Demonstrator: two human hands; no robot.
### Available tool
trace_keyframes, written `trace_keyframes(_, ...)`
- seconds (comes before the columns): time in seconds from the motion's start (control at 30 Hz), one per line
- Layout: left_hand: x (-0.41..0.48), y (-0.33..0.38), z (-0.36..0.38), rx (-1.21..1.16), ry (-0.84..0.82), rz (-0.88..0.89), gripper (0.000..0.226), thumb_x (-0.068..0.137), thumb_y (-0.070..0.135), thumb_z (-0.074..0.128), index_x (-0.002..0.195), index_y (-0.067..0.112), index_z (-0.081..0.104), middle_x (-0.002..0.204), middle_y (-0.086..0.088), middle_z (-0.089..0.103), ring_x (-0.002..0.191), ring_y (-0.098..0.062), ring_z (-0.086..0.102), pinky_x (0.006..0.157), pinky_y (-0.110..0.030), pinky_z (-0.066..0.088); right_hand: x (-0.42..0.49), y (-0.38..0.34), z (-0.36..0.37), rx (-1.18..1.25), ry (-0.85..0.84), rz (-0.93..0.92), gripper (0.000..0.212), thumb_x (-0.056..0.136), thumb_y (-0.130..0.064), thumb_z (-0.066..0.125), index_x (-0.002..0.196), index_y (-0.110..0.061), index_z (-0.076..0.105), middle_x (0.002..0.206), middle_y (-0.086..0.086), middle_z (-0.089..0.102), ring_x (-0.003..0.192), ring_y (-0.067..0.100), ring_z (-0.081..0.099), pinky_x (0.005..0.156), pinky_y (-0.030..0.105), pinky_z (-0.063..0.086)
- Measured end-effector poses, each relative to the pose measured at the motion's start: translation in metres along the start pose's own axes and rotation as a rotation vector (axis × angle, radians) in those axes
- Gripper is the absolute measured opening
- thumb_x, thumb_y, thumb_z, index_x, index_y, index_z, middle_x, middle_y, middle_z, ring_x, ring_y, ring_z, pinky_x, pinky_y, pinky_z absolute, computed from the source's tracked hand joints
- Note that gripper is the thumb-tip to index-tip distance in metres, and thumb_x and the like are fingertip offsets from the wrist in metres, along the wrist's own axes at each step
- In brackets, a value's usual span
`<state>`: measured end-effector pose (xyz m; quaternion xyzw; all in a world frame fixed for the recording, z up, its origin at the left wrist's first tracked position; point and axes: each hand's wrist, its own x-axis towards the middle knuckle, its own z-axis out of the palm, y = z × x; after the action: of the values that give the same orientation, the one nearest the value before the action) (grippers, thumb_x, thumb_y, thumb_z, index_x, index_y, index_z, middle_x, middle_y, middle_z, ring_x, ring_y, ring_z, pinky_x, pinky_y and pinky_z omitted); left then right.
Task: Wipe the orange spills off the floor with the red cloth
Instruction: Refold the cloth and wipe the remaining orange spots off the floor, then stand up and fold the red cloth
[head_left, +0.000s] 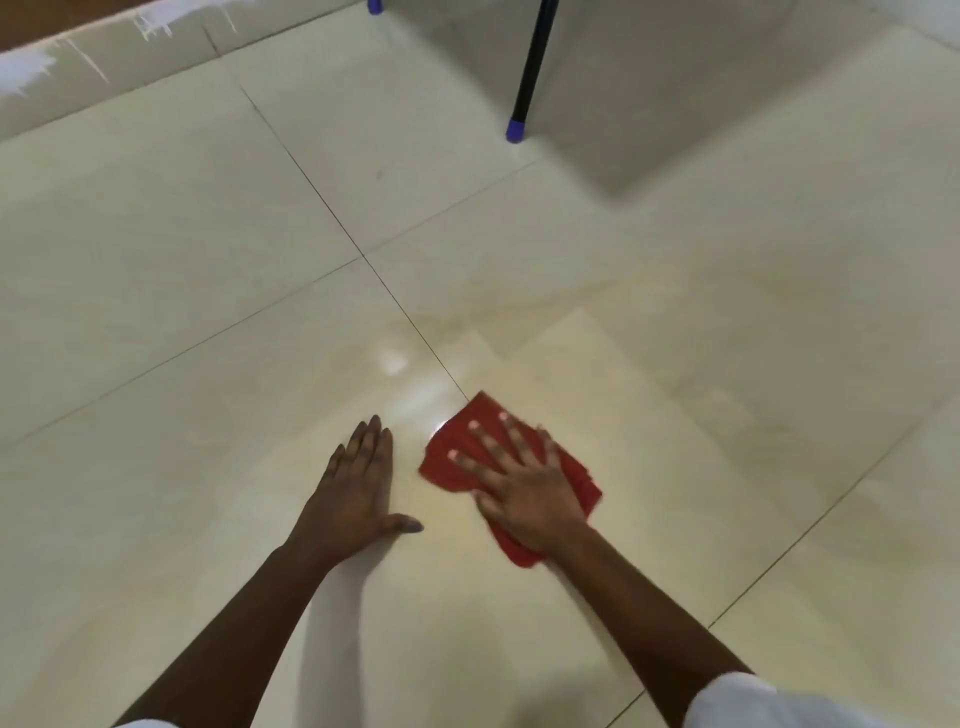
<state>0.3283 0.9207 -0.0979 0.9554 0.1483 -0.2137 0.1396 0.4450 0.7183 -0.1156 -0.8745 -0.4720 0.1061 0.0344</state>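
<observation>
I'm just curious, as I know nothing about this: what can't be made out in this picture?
Head view:
- Floor under the red cloth: hidden by it and by the right hand pressing on it; what lies beneath is unseen.
- Black leg with a blue cap: cut off by the top edge, so what it belongs to is unknown.
- Cloth's right edge: blurred.

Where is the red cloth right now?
Head view, lower centre-right: the red cloth lies on the floor under the flat right hand, just right of the left hand, at the near end of a dark grout line.
</observation>
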Motion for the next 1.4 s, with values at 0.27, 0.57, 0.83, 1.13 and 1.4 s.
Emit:
trace_keyframes(0.27, 0.013, 0.014, -0.004, 0.086, -0.012, 0.033, 0.141, 0.038, 0.094, 0.009, 0.149, 0.005, -0.001, 0.157, -0.009, -0.014, 0.145, -0.022, -0.012, 0.117, -0.039, -0.001, 0.049, 0.018, -0.018, 0.11, -0.061, 0.185, 0.055, 0.091, -0.051, 0.015, 0.145, -0.044, 0.008, 0.158, -0.002, -0.004, 0.143, 0.029, -0.011, 0.111, 0.059, -0.002)
trace_keyframes(0.57, 0.015, 0.032, -0.012, -0.094, 0.18, 0.085, 0.097, 0.07, 0.072, 0.021, 0.13, 0.0, 0.048, 0.145, -0.019, 0.04, 0.138, -0.033, 0.031, 0.109, -0.044, 0.029, -0.002, 0.004, -0.021, 0.511, 0.029, 0.119, 0.048, 0.084, -0.032, 0.031, 0.124, -0.03, 0.058, 0.143, -0.008, 0.044, 0.138, 0.013, 0.028, 0.112, 0.042, 0.016)
trace_keyframes(0.83, 0.014, 0.098, -0.075, -1.165, 0.113, -0.227, 0.034, 0.096, 0.029, 0.045, 0.086, 0.005, 0.068, 0.087, -0.007, 0.067, 0.084, -0.022, 0.061, 0.076, -0.031, 0.048, 0.001, -0.008, -0.072, 1.231, 0.175, 0.592, 0.039, 0.091, -0.004, 0.044, 0.113, -0.029, 0.065, 0.109, -0.001, 0.064, 0.079, -0.005, 0.057, 0.07, 0.012, 0.041)
trace_keyframes(1.13, -0.057, 0.134, -0.219, -1.584, -0.08, -0.308, 0.022, 0.09, 0.027, 0.059, 0.088, 0.005, 0.055, 0.089, -0.011, 0.066, 0.082, -0.026, 0.066, 0.079, -0.034, 0.054, -0.036, -0.051, -0.231, 1.413, 0.151, 0.555, 0.04, 0.094, -0.008, 0.046, 0.119, -0.037, 0.06, 0.103, -0.017, 0.067, 0.078, -0.003, 0.061, 0.07, 0.01, 0.044)
trace_keyframes(1.4, -0.177, 0.181, -0.379, -1.639, 0.022, -0.322, 0.018, 0.092, 0.014, 0.048, 0.073, 0.012, 0.048, 0.059, 0.002, 0.057, 0.055, -0.014, 0.059, 0.062, -0.03, 0.049, -0.101, -0.091, -0.435, 1.647, 0.225, 0.524, 0.036, 0.093, -0.01, 0.051, 0.124, -0.028, 0.057, 0.117, -0.017, 0.062, 0.108, -0.007, 0.056, 0.084, 0.01, 0.044)
